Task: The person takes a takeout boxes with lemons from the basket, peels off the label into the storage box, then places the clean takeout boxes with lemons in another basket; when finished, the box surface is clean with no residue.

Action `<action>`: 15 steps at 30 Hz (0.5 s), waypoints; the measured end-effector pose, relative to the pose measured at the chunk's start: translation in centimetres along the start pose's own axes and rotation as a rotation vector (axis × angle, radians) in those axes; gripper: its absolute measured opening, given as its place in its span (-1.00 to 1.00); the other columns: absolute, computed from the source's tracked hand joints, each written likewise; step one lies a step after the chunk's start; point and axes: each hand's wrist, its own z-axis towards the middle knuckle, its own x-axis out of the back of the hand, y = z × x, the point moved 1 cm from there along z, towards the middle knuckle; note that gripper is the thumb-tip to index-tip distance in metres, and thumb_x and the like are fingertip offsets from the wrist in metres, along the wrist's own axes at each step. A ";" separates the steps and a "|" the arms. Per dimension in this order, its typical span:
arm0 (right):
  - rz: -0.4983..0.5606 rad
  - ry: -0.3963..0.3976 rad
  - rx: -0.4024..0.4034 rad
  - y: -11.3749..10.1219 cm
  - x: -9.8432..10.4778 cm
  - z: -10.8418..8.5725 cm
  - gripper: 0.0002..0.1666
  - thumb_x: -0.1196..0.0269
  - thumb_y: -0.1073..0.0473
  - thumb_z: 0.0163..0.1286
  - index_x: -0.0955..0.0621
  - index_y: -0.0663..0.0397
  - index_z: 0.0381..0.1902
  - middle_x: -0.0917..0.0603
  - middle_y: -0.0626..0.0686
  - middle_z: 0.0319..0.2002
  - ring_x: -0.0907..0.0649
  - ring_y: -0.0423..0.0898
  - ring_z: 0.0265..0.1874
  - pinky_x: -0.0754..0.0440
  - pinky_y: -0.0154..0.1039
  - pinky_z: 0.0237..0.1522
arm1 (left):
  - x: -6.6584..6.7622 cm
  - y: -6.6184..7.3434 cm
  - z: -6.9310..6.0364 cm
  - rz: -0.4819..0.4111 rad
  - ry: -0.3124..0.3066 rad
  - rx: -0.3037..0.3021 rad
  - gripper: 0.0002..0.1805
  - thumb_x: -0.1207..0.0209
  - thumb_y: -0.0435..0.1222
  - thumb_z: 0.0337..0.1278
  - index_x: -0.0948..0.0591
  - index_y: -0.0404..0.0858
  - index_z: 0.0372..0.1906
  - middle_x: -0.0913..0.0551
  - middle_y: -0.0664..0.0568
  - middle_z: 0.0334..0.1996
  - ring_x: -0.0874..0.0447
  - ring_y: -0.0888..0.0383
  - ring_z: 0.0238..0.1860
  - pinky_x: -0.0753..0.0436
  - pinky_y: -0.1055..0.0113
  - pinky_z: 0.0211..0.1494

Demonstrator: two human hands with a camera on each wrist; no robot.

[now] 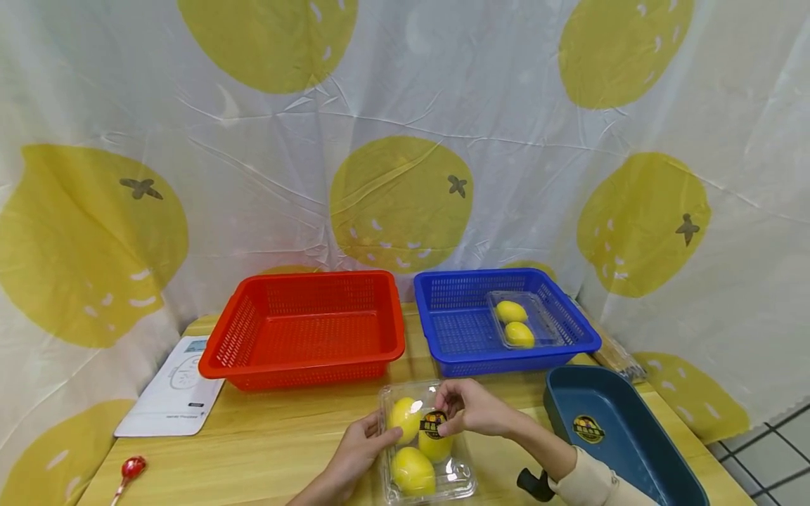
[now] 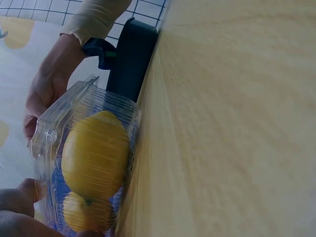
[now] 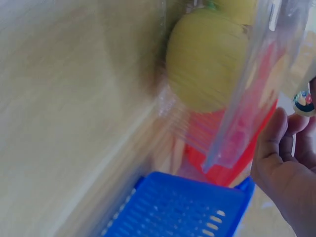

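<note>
A clear plastic clamshell box (image 1: 457,478) with 3 lemons (image 1: 413,471) inside stands on the table in front of me, its lid down. My left hand (image 1: 362,450) grips the box's left side, thumb over the lid. Above the lid, my right hand (image 1: 471,407) pinches a round black-and-gold sticker (image 1: 433,424). The right wrist view shows the sticker (image 3: 302,102) at the fingertips, partly cut off by the frame edge. Through the box wall in the left wrist view, a lemon (image 2: 96,153) shows close up.
A red basket (image 1: 304,369) stands at the back left. The blue basket (image 1: 455,365) beside it holds another clear box (image 1: 544,320) with lemons. On the right lies a dark teal tray (image 1: 633,429) with stickers. A white booklet (image 1: 167,393) and red lollipop (image 1: 133,467) lie left.
</note>
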 end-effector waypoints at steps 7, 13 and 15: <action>-0.093 -0.037 0.011 -0.4 1.6 -1.3 -0.64 -0.50 0.37 -0.08 -0.53 0.20 -0.39 -0.52 -0.10 -0.45 -0.53 -0.32 -0.46 -0.59 -0.44 -0.34 | 0.0 0.1 0.0 0.017 -0.001 0.034 -0.09 -0.23 -0.13 0.24 -0.10 -0.74 0.35 -0.15 -0.55 0.38 -0.15 -0.39 0.42 -0.32 -0.10 0.41; -0.144 -0.068 -0.036 -0.5 3.7 -3.0 -0.64 -0.51 0.31 -0.04 -0.53 0.19 -0.37 -0.52 -0.08 -0.48 -0.51 -0.32 -0.49 -0.55 -0.43 -0.39 | 0.1 0.2 0.2 0.025 -0.004 0.041 -0.09 -0.24 -0.12 0.23 -0.11 -0.73 0.35 -0.16 -0.54 0.38 -0.16 -0.38 0.42 -0.33 -0.09 0.40; -0.150 -0.076 -0.053 -0.3 4.4 -3.6 -0.64 -0.51 0.30 -0.03 -0.53 0.18 -0.37 -0.52 -0.07 -0.48 -0.50 -0.31 -0.49 -0.54 -0.43 -0.40 | 0.1 0.1 0.3 0.025 -0.004 0.044 -0.08 -0.24 -0.11 0.23 -0.11 -0.73 0.35 -0.16 -0.54 0.38 -0.16 -0.38 0.42 -0.33 -0.10 0.40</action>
